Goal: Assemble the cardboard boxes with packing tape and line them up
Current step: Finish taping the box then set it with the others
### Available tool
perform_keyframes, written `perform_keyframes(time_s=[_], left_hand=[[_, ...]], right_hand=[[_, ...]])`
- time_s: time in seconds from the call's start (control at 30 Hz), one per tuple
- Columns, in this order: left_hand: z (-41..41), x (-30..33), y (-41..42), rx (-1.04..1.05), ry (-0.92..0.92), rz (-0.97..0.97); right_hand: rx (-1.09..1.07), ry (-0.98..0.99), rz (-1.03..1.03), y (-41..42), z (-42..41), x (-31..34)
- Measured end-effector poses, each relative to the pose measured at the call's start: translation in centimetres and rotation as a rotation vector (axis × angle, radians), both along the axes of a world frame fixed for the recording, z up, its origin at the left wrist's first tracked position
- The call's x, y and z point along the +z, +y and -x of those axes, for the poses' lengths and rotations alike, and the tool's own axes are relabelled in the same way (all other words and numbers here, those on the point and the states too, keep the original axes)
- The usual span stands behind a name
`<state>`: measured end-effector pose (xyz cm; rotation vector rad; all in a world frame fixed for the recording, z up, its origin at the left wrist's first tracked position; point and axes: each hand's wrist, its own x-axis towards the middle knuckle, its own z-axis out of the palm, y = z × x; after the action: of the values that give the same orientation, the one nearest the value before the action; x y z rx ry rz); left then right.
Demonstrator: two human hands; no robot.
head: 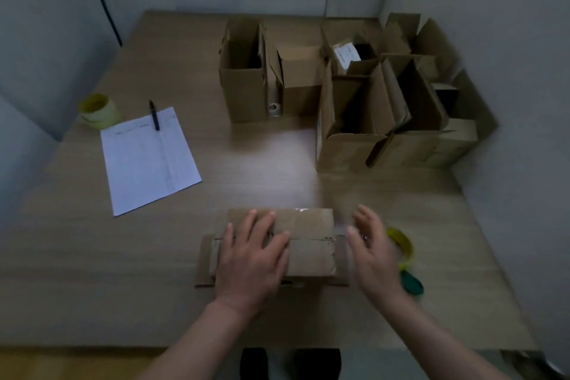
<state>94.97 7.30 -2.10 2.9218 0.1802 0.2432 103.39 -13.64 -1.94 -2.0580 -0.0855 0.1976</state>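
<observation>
Left hand pressing the taped flaps of a small brown cardboard box (279, 245) at the table's six o'clock edge, right hand loose beside it.

The left hand (251, 256) lies flat, fingers straight, on the box's closed flaps; the right hand (374, 248), blurred, is released with spread fingers at the box's three o'clock end, gripping nothing. A yellow-cored roll of packing tape on a green dispenser (404, 259) lies just beyond that hand. The risk, as I judge it: shiny tape shows along the seam, and lifting the left palm too soon could let the flaps spring apart. Open-topped brown cardboard boxes (385, 108) stand from twelve to two o'clock on the wooden table (92, 271); most interiors are dark, one holds a white label or paper (345, 52).
</observation>
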Motion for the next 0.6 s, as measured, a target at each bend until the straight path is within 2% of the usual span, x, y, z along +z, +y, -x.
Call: perform_keyframes(time_s=[0.07,0.13,0.17,0.23,0.33,0.47,0.53,0.6], left_hand=[[0.1,0.0,-0.2,-0.015,-0.024,-0.012],[-0.1,-0.1,-0.1,-0.018,-0.029,-0.007],[0.0,-0.1,-0.1,-0.011,-0.037,-0.004],[0.0,-0.2,-0.1,-0.003,-0.051,0.000],[-0.1,-0.2,-0.1,-0.009,-0.067,0.006],[-0.1,-0.4,-0.1,0.000,-0.085,0.006],[-0.2,-0.4,0.1,0.007,-0.094,0.013],[0.0,-0.1,0.0,0.006,-0.096,0.036]], right_hand=[[0.113,-0.133,0.375,-6.1,-1.6,-1.6],[0.381,-0.147,0.886,-10.8,-2.6,-3.2],[0.469,-0.099,1.034,-12.2,-2.9,-3.7],[0.541,-0.068,1.073,-13.7,-3.6,-4.7],[0.519,-0.229,0.868,-12.9,-4.9,-3.9],[0.385,-0.045,0.209,-8.6,-5.3,2.5],[0.386,0.014,-0.125,-5.0,-4.2,5.5],[0.428,0.013,-0.372,-1.5,-2.5,6.9]])
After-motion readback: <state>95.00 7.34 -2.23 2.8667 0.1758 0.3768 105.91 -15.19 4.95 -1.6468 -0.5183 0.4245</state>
